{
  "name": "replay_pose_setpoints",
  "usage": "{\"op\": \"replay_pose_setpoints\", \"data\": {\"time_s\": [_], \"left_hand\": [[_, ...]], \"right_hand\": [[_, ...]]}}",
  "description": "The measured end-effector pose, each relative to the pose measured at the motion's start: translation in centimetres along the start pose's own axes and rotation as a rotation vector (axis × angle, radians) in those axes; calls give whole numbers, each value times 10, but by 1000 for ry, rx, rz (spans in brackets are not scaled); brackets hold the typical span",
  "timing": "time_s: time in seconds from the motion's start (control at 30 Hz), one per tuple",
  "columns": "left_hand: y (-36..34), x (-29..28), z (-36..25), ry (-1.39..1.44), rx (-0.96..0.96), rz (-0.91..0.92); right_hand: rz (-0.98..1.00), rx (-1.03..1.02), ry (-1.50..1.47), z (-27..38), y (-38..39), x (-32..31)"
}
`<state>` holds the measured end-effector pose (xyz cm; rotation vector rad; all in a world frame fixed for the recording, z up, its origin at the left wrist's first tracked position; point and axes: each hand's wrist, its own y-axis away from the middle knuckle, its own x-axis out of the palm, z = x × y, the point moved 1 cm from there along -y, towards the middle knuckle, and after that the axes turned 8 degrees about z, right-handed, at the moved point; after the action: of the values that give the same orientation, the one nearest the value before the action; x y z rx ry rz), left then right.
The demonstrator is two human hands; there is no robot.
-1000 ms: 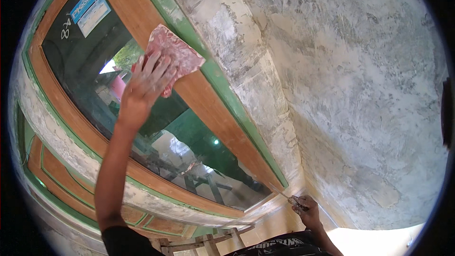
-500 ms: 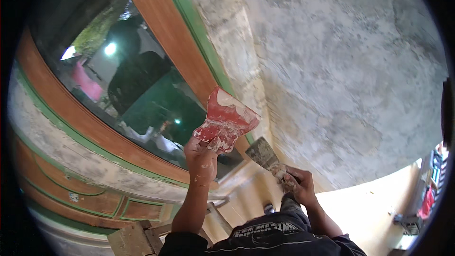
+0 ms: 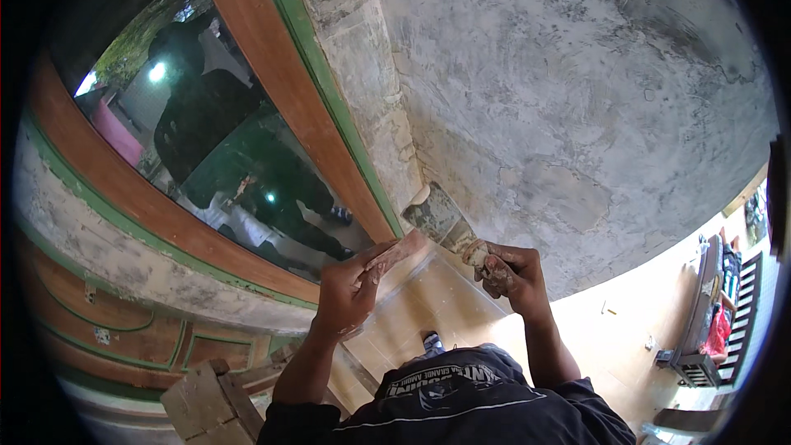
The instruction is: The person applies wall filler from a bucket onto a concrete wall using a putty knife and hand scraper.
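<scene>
Beside the corner between the wooden window frame (image 3: 288, 107) on the left and the grey plastered wall (image 3: 560, 91) on the right, the left hand (image 3: 344, 295) has its grip closed on a smeared spreader (image 3: 408, 245), seen nearly edge-on. Just to the right, the right hand (image 3: 514, 277) grips the handle of a scraper (image 3: 438, 216), its blade angled far and left; whether the tools touch, one cannot tell.

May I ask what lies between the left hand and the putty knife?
In the head view, a reddish scraper extends from the left hand toward the putty knife.
</scene>
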<state>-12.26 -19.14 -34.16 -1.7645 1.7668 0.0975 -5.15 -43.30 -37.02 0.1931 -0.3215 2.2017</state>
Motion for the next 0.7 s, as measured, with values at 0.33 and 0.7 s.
{"op": "replay_pose_setpoints", "data": {"time_s": [0.33, 0.7], "left_hand": [[4, 47, -23, 1114, -369, -87], [77, 90, -39, 1028, -467, -218]], "right_hand": [[-211, -417, 691, -1, 27, -59], [26, -609, 1124, -11, 70, -118]]}}
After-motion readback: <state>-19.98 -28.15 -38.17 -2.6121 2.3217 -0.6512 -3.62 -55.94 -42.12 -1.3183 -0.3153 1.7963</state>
